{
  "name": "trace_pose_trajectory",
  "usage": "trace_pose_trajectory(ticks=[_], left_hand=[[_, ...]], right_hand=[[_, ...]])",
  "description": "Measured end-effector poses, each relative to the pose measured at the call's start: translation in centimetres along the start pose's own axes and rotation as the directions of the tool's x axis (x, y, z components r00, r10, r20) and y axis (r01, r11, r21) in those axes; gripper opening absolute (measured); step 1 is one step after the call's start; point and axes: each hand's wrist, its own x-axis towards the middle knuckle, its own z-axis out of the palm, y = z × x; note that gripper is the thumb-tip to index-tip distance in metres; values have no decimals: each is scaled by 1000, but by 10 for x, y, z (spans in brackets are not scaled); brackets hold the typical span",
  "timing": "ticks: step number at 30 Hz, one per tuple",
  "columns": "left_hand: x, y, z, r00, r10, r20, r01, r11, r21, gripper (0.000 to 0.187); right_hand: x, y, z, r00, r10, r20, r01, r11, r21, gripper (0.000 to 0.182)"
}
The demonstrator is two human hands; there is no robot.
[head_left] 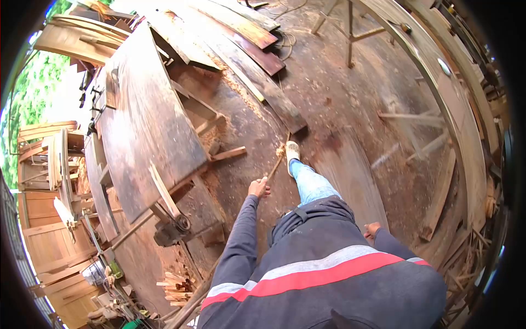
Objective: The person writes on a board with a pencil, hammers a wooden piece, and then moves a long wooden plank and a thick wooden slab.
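Observation:
My left hand [259, 187] hangs low over the floor, its fingers curled round the end of a thin stick [275, 166]. The stick points toward my light shoe [293, 149], beside a small tan clump. My right hand [372, 229] is at my right side, partly hidden by the sleeve; its visible fingers are curled and nothing shows in them. A long dark plank [274, 98] lies on the floor past the shoe. Left of my left hand stands a large wooden panel [150, 126] with clamps at its far edge.
A wide board [350, 181] lies under my right side. A long curved-looking beam [460, 115] runs along the right. Short wood pieces [176, 288] are piled at lower left, near a wooden cabinet [46, 219]. More planks and shavings lie ahead.

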Motion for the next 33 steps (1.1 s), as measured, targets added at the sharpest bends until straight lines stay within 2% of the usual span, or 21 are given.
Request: trace_pose_trajectory(ticks=[1, 2, 3, 4, 5, 6, 7, 12, 16, 17, 19, 20, 21, 23, 24, 25, 26, 27, 28, 30, 33], left_hand=[[30, -8, -12, 993, 107, -48, -104, 992, 67, 47], [97, -52, -32, 943, 296, -154, -218, 896, 387, 41], [102, -57, -32, 926, 148, -346, -68, 971, 231, 37], [105, -60, -43, 910, 293, -293, -30, 752, 658, 41], [101, -45, -56, 991, 36, -132, 59, 761, 646, 51], [61, 1, -50, 948, -104, -300, 267, 775, 573, 56], [36, 39, -61, 959, -170, -226, 268, 799, 538, 62], [102, 100, -108, 918, -52, -393, 167, 950, 263, 66], [189, 132, -145, 985, 92, -145, 41, 694, 719, 52], [188, 166, -142, 944, -41, -327, 218, 821, 528, 48], [222, 202, -162, 975, -22, -223, 156, 779, 607, 44], [237, 221, -172, 950, -28, -311, 202, 814, 545, 42], [249, 246, -185, 941, -42, -336, 223, 824, 521, 42], [288, 281, -220, 933, -87, -348, 246, 861, 445, 44], [305, 301, -242, 912, -90, -399, 266, 871, 413, 45], [368, 276, -265, 880, -63, -470, 262, 891, 372, 42], [329, 337, -280, 885, 17, -465, -5, 1000, 28, 46], [415, 289, -310, 967, -212, -143, 195, 973, -128, 37], [413, 338, -337, 926, -373, -65, 292, 813, -504, 29], [448, 393, -376, 942, -232, -241, 124, 911, -393, 25], [458, 524, -422, 959, -156, -237, 10, 854, -521, 27]], right_hand=[[-2, -40, 5, 1000, -15, 4, 15, 1000, -1, 33], [-4, -89, 5, 995, -98, 0, 98, 994, -43, 34], [-5, -123, 6, 986, -168, 7, 168, 982, -83, 35], [4, -164, 1, 981, -194, 20, 196, 977, -85, 36], [18, -215, -9, 955, -290, 59, 296, 938, -183, 33], [29, -263, -23, 921, -375, 106, 389, 877, -283, 31], [31, -307, -36, 871, -492, 9, 482, 850, -213, 28], [-27, -558, -91, 723, -674, -149, 688, 684, 245, 28], [-2, -678, -89, 646, -709, -283, 762, 581, 285, 26], [20, -695, -83, 612, -732, -300, 791, 558, 252, 26], [48, -716, -64, 641, -749, -167, 765, 607, 216, 24], [88, -714, -62, 395, -917, 65, 866, 348, -358, 7], [115, -714, -46, 266, -930, 254, 530, -78, -844, 10], [166, -700, -6, 574, -692, 438, 482, -147, -864, 25], [71, -721, -9, 630, -636, 445, 399, -226, -888, 29], [50, -731, -3, 656, -639, 402, 459, -84, -884, 33], [39, -747, -18, 680, -610, 407, 441, -103, -892, 33], [29, -757, -26, 716, -567, 407, 543, 86, -836, 34], [26, -777, -25, 740, -537, 405, 611, 286, -738, 36], [15, -803, -16, 783, -473, 405, 619, 657, -430, 46], [-50, -903, -27, 680, -705, 202, 732, 670, -125, 37]])
